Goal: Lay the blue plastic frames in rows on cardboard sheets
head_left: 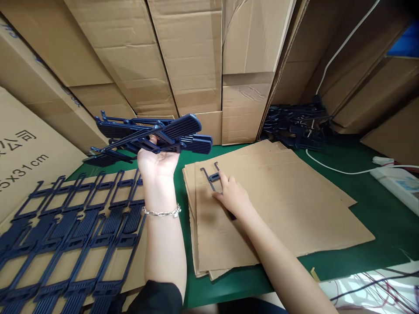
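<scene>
Left hand (157, 161): palm up under navy plastic frames (153, 133); can't tell if gripping.
Risk: top-heavy pile tips off palm.
Right hand (232, 196): fingers together, pressing a single navy frame (212, 176) onto cardboard sheets (278, 209), no clamp.
Risk: loose sheets slide.

Logged from my remote view: green-topped desk (366, 218) carries a stack of flat brown corrugated cardboard sheets (278, 205) at centre. A tangled heap of dark navy plastic frames (294, 126) lies at the back right, near a looped white cable (340, 169). A white power strip (397, 185) sits at the right edge.
</scene>
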`<state>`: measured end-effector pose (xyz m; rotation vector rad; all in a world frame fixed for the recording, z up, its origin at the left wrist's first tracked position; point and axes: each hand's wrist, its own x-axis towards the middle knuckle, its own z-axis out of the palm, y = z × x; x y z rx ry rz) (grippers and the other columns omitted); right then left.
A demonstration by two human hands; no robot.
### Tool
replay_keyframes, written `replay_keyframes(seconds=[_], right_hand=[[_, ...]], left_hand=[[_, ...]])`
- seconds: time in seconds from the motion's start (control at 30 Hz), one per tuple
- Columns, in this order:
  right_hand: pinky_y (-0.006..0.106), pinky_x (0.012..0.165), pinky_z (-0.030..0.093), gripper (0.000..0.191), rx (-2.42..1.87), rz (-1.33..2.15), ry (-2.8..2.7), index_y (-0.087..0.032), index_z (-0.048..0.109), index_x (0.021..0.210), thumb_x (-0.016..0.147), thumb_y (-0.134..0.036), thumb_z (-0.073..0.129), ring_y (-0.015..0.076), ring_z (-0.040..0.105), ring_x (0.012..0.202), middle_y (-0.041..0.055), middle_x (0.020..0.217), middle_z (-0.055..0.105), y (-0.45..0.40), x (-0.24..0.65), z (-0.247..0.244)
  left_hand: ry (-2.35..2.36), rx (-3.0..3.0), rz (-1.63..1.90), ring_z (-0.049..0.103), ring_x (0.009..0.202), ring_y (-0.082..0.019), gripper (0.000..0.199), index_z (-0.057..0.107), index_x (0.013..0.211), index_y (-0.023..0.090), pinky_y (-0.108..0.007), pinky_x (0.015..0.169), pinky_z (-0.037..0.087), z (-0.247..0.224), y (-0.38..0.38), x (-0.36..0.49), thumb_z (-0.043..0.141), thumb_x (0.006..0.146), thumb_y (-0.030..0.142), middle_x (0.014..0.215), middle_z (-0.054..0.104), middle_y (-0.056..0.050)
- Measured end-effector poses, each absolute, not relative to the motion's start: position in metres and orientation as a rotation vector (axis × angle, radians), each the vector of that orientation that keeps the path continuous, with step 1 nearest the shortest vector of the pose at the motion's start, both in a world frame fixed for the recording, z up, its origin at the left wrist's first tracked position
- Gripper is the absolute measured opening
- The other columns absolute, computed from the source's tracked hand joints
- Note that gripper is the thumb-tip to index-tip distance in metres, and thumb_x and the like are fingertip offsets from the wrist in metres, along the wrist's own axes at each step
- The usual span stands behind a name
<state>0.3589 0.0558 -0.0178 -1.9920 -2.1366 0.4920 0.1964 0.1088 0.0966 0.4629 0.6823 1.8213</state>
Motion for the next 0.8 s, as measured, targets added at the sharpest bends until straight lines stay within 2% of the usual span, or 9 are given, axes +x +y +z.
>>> replay_keyframes(seconds=[0.1, 0.2, 0.3, 0.4, 0.5, 0.8], right_hand=[[0.032, 0.071, 0.041, 0.063, -1.971, 0.549, -2.101, -0.021, 0.026, 0.139, 0.087, -0.055, 0.037, 0.0272, 0.055, 0.094, 0.0136, 0.106, 0.053, 0.059, 0.362, -0.016], [0.031, 0.076, 0.04, 0.058, -1.848, 0.65, -2.139, -0.02, 0.037, 0.133, 0.084, -0.051, 0.046, 0.0258, 0.054, 0.099, 0.0122, 0.109, 0.054, 0.057, 0.371, -0.015], [0.029, 0.072, 0.041, 0.056, -1.806, 0.709, -2.238, -0.018, 0.044, 0.126, 0.078, -0.042, 0.057, 0.0244, 0.057, 0.093, 0.0112, 0.106, 0.055, 0.053, 0.372, -0.017], [0.029, 0.066, 0.041, 0.049, -1.819, 0.698, -2.272, -0.014, 0.048, 0.12, 0.08, -0.042, 0.054, 0.0238, 0.059, 0.085, 0.0121, 0.104, 0.055, 0.051, 0.362, -0.02], [0.03, 0.066, 0.042, 0.048, -1.755, 0.626, -2.305, -0.014, 0.049, 0.118, 0.081, -0.045, 0.052, 0.0241, 0.059, 0.086, 0.0123, 0.107, 0.054, 0.052, 0.351, -0.025], [0.029, 0.064, 0.041, 0.038, -1.711, 0.539, -2.267, -0.018, 0.053, 0.104, 0.081, -0.048, 0.053, 0.0236, 0.058, 0.087, 0.008, 0.1, 0.055, 0.06, 0.339, -0.033]], left_hand=[[0.643, 0.394, 1.801, 0.063, 0.094, -0.019, 0.034, 0.062, 0.089, 0.021, -0.039, 0.085, 0.05, 0.096, 0.111, 0.195, 0.029, 0.084, 0.013, 0.084, 0.068, -0.007], [0.656, 0.428, 1.794, 0.063, 0.094, -0.02, 0.031, 0.062, 0.086, 0.022, -0.039, 0.084, 0.051, 0.094, 0.113, 0.192, 0.031, 0.083, 0.015, 0.083, 0.067, -0.008], [0.674, 0.448, 1.8, 0.063, 0.093, -0.02, 0.027, 0.061, 0.079, 0.022, -0.036, 0.083, 0.051, 0.091, 0.115, 0.192, 0.035, 0.082, 0.017, 0.082, 0.067, -0.008], [0.704, 0.408, 1.811, 0.064, 0.09, -0.018, 0.025, 0.06, 0.078, 0.022, -0.034, 0.082, 0.051, 0.089, 0.119, 0.194, 0.036, 0.084, 0.021, 0.082, 0.067, -0.007], [0.714, 0.378, 1.792, 0.064, 0.085, -0.019, 0.024, 0.06, 0.08, 0.021, -0.035, 0.079, 0.052, 0.087, 0.123, 0.196, 0.037, 0.084, 0.024, 0.082, 0.067, -0.008], [0.678, 0.28, 1.815, 0.065, 0.077, -0.018, 0.027, 0.056, 0.077, 0.02, -0.035, 0.076, 0.053, 0.088, 0.121, 0.196, 0.03, 0.081, 0.012, 0.073, 0.065, -0.007]])
